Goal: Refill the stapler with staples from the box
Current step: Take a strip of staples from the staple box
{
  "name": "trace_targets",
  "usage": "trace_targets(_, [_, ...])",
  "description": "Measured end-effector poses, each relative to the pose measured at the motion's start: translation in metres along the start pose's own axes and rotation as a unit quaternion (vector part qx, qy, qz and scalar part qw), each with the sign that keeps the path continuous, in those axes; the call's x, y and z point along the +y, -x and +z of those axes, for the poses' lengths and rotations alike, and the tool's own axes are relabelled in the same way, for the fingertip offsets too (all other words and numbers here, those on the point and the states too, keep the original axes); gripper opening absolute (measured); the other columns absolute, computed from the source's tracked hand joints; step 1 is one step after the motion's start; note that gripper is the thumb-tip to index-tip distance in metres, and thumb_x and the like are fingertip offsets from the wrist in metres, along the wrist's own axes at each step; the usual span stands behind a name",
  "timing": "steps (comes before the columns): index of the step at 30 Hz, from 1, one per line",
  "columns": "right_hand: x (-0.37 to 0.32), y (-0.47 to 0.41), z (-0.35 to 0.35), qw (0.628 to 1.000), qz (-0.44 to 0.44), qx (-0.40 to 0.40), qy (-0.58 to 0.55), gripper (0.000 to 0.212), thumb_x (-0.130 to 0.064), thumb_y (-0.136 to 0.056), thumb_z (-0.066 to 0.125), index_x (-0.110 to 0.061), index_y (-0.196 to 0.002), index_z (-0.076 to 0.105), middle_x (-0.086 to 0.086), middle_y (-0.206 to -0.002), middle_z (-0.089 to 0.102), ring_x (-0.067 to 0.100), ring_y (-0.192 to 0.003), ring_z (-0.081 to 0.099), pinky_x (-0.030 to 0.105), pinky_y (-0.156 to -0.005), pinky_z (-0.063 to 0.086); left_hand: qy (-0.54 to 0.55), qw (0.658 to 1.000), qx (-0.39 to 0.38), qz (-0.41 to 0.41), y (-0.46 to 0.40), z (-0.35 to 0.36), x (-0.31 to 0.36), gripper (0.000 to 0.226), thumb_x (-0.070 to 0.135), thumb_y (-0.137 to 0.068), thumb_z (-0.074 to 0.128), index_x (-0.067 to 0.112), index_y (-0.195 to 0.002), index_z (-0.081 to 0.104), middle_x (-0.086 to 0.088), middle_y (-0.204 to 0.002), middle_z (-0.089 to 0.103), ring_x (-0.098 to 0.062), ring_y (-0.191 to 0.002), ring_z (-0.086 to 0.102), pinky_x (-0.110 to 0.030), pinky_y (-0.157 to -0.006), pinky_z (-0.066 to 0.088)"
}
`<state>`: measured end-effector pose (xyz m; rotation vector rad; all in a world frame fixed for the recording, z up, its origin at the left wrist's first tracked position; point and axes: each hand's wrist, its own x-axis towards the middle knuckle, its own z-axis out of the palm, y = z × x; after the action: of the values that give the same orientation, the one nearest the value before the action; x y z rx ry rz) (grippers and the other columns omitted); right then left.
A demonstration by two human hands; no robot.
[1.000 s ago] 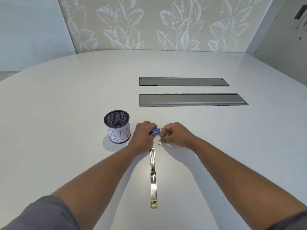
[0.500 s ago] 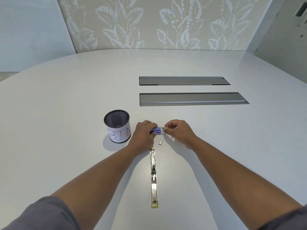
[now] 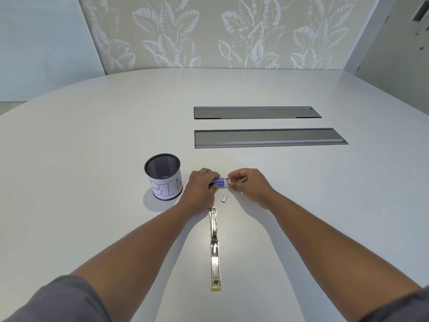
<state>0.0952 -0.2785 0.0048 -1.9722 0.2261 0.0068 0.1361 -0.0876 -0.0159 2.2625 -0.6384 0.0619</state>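
Note:
A small blue staple box (image 3: 219, 183) lies on the white table between my hands. My left hand (image 3: 201, 187) grips its left end. My right hand (image 3: 249, 184) pinches the box's right end, where a pale inner tray shows. A short strip of staples (image 3: 224, 197) lies loose on the table just in front of the box. The stapler (image 3: 214, 246) lies fully opened flat, a long metal strip with yellow ends, running toward me from below the box.
A black mesh cup (image 3: 164, 180) with a paper label reading BIN stands left of my left hand. Two long grey recessed panels (image 3: 267, 137) sit in the table farther back. The table (image 3: 92, 182) curves away at the far edge.
My right hand has lifted off the staple strip, leaving it on the table, and moved up to pinch the box's right end. My left hand keeps its hold.

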Motion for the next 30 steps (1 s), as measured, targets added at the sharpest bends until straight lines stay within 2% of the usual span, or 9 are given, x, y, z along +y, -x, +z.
trace_targets(5, [0.006,0.002,0.011,0.995,-0.043,0.038,0.077,0.018,-0.016,-0.088,0.077,-0.024,-0.104,0.078,-0.009,-0.1,0.074,0.01,-0.089,0.066,0.029,-0.08,0.053,-0.002,1.0,0.007,0.007,0.0,0.0,-0.001,0.032,0.01,-0.094,0.061,0.015,-0.125,0.065,0.003,-0.12,0.06,-0.013,-0.111,0.035,-0.025,-0.094,0.031])
trace_targets(9, [0.011,0.006,0.015,0.99,-0.072,0.065,0.1,0.012,-0.019,-0.087,0.076,-0.027,-0.096,0.079,-0.014,-0.084,0.072,0.0,-0.073,0.062,0.026,-0.071,0.047,0.002,1.0,0.009,0.009,-0.001,0.0,-0.002,0.031,0.009,-0.094,0.062,0.014,-0.124,0.067,0.002,-0.119,0.061,-0.018,-0.118,0.038,-0.027,-0.097,0.033])
trace_targets(13, [0.011,0.009,0.02,0.985,-0.095,0.074,0.126,0.015,-0.024,-0.087,0.075,-0.039,-0.089,0.072,-0.017,-0.085,0.072,0.004,-0.079,0.063,0.026,-0.072,0.049,0.006,1.0,0.012,0.014,0.0,0.0,-0.002,0.03,0.008,-0.093,0.064,0.012,-0.123,0.068,0.0,-0.118,0.062,-0.019,-0.115,0.04,-0.028,-0.096,0.035])
trace_targets(18, [0.012,0.008,0.023,0.986,-0.076,0.085,0.126,0.009,-0.033,-0.085,0.078,-0.038,-0.092,0.076,-0.032,-0.075,0.068,-0.012,-0.073,0.062,0.013,-0.063,0.039,0.012,1.0,0.007,0.016,0.0,0.0,-0.003,0.029,0.01,-0.093,0.066,0.014,-0.121,0.069,0.001,-0.116,0.062,-0.014,-0.111,0.038,-0.028,-0.093,0.034])
trace_targets(20, [0.01,0.008,0.022,0.988,-0.075,0.08,0.11,0.017,-0.032,-0.082,0.079,-0.041,-0.094,0.072,-0.032,-0.078,0.07,-0.011,-0.073,0.064,0.013,-0.066,0.043,0.011,1.0,0.004,0.021,0.001,0.0,-0.002,0.029,0.011,-0.093,0.066,0.015,-0.121,0.069,0.003,-0.115,0.061,-0.015,-0.111,0.038,-0.029,-0.093,0.034])
trace_targets(22, [0.01,0.007,0.021,0.993,-0.061,0.071,0.078,0.035,-0.029,-0.078,0.08,-0.042,-0.108,0.067,-0.022,-0.089,0.075,-0.006,-0.08,0.068,0.023,-0.077,0.051,0.011,1.0,-0.001,0.023,0.001,-0.001,-0.002,0.029,0.011,-0.093,0.066,0.015,-0.122,0.069,0.004,-0.114,0.06,-0.015,-0.112,0.039,-0.029,-0.095,0.036])
trace_targets(26, [0.009,0.006,0.021,0.994,-0.049,0.063,0.071,0.057,-0.034,-0.076,0.079,-0.046,-0.127,0.057,-0.016,-0.098,0.078,-0.002,-0.094,0.07,0.032,-0.091,0.053,0.013,1.0,-0.003,0.021,0.001,0.0,-0.001,0.03,0.012,-0.093,0.067,0.014,-0.123,0.069,0.002,-0.116,0.062,-0.02,-0.116,0.043,-0.033,-0.097,0.04])
trace_targets(28, [0.01,0.007,0.021,0.995,-0.05,0.061,0.067,0.061,-0.035,-0.075,0.077,-0.048,-0.13,0.054,-0.017,-0.102,0.077,-0.002,-0.091,0.07,0.035,-0.093,0.053,0.018,1.0,0.004,0.017,0.001,0.0,-0.001,0.031,0.013,-0.092,0.068,0.013,-0.124,0.069,0.003,-0.115,0.062,-0.02,-0.116,0.044,-0.034,-0.099,0.041])
trace_targets(30, [0.012,0.009,0.021,0.993,-0.055,0.071,0.071,0.062,-0.036,-0.074,0.077,-0.048,-0.13,0.052,-0.018,-0.102,0.075,-0.004,-0.078,0.065,0.034,-0.088,0.054,0.021,1.0,0.011,0.012,0.002,0.0,0.0,0.032,0.013,-0.092,0.068,0.013,-0.124,0.07,0.004,-0.113,0.061,-0.02,-0.117,0.045,-0.034,-0.1,0.041])
